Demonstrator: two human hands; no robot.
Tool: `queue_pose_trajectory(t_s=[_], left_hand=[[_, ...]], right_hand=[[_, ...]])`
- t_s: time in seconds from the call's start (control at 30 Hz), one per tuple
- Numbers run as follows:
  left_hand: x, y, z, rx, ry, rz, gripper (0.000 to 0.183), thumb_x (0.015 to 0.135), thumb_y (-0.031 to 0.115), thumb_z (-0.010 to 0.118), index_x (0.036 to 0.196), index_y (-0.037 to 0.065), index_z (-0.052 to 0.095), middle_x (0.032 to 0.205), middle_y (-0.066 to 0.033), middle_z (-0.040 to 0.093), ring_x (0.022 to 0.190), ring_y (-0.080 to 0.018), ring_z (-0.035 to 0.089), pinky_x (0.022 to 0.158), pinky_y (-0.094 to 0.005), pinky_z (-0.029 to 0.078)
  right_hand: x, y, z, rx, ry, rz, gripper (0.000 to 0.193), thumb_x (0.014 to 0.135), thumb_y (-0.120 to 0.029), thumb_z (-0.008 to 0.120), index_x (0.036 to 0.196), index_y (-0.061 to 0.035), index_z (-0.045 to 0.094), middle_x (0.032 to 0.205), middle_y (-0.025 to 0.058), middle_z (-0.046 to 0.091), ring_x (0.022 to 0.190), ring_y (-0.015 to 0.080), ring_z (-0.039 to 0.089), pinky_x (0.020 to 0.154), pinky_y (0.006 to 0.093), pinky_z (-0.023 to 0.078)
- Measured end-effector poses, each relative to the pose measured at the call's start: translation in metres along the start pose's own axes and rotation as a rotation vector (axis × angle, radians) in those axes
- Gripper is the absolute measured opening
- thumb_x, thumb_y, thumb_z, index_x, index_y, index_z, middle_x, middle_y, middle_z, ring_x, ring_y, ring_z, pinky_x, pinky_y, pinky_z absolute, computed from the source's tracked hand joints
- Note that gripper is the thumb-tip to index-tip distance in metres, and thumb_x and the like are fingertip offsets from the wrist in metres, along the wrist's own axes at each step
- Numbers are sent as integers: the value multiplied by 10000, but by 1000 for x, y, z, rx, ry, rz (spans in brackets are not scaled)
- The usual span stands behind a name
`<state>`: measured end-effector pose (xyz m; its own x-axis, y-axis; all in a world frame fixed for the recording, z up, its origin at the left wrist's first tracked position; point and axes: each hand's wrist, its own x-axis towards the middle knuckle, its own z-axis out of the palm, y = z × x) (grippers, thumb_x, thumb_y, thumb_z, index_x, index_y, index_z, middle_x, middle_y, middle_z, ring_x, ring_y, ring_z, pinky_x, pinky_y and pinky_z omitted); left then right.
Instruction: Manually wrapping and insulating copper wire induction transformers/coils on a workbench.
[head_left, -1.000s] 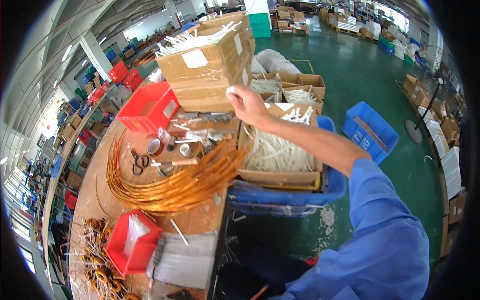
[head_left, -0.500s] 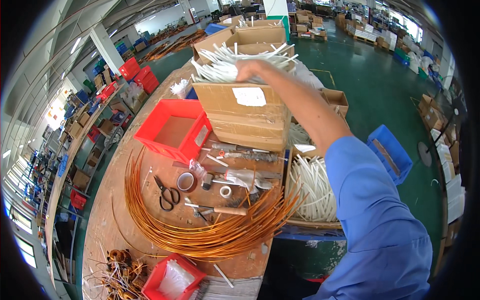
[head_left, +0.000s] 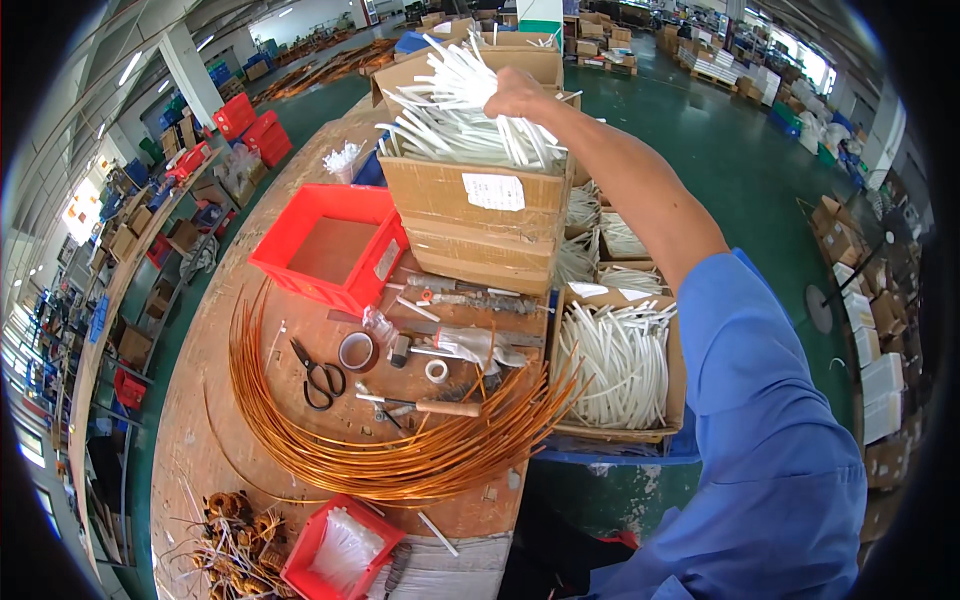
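Note:
My right hand point(head_left: 518, 95) is closed around a bunch of white plastic tubes point(head_left: 455, 75), raised over the tall cardboard box point(head_left: 425, 195). More white tubes point(head_left: 440, 135) fill that box up to its rim. The arm, in a blue sleeve, reaches in from the lower right. My left hand is out of view. Just left of the box stands a red plastic bin point(head_left: 295, 250) with a bare bottom. Nearer, a coil of copper-coloured wire point(head_left: 400, 475) curves across the wooden table.
Inside the coil lie black scissors point(head_left: 320, 378), tape rolls point(head_left: 357, 351), a glove point(head_left: 475, 346) and a wooden-handled tool point(head_left: 447, 408). Wound coils point(head_left: 240, 550) and a small red bin point(head_left: 308, 548) sit near the front. Right of the table, a lower box point(head_left: 615, 370) holds white tubes.
My right hand has risen out of the tall box, lifting a bunch of tubes. The whole view has shifted slightly, uncovering more of the lower boxes at the right.

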<state>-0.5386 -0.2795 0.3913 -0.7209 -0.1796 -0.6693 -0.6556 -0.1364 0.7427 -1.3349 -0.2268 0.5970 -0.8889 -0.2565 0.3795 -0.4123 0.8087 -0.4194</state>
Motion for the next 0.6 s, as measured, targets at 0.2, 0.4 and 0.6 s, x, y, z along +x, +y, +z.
queue_pose_trajectory(t_s=[0.2,0.4,0.6], left_hand=[[-13,-44,1,-35,28,8,277,993,180,748,1226,30,733,1100,-154,774,951,-221,736,849,-363,591],[-32,-33,16,94,223,59,185,1006,72,735,1146,-48,751,1001,-119,792,912,-115,710,806,-277,580],[-15,-78,24,847,359,275,139,951,124,746,1075,66,770,895,-147,741,773,-336,734,666,-400,590]], right_hand=[[14,26,38,-118,-26,-232,683,654,-395,914,1116,70,724,1043,277,762,1000,394,753,863,441,599],[-168,-11,44,236,139,-547,564,758,-373,859,1111,36,696,969,189,714,908,295,698,780,397,557],[-449,14,55,770,311,-621,347,879,-280,772,1048,7,672,865,91,652,793,185,629,676,348,503]])
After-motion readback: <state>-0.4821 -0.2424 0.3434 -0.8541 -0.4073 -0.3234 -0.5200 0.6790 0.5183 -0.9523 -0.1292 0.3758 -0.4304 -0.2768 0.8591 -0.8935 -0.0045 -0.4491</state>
